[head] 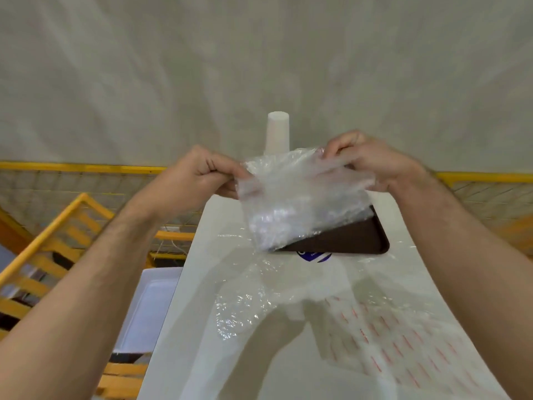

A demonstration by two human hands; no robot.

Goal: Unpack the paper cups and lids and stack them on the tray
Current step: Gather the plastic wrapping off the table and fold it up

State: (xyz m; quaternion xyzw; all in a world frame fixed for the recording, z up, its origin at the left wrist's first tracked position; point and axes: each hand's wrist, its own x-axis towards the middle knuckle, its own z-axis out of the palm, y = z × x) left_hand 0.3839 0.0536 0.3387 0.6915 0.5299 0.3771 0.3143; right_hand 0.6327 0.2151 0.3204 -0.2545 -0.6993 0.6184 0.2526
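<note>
Cup stack (277, 131): plain white, no print visible.
Tray (349, 241): dark brown, one even tone.
Held plastic bag (300, 197): clear, crinkled, with whitish glare; what is inside cannot be made out.
Loose wrapping (383, 336): clear film lying on the table, printed with rows of short red dashes.
Label (314, 256): blue and white, at the tray's near edge; wording unreadable.
Table (202, 327): glossy white.
Railing (72, 168): bright yellow bars with grey wire mesh.
Chair frame (49, 241): yellow-orange slats.
Wall (259, 53): pale grey-beige, faintly mottled.
Bin (150, 307): white, left of the table.
</note>
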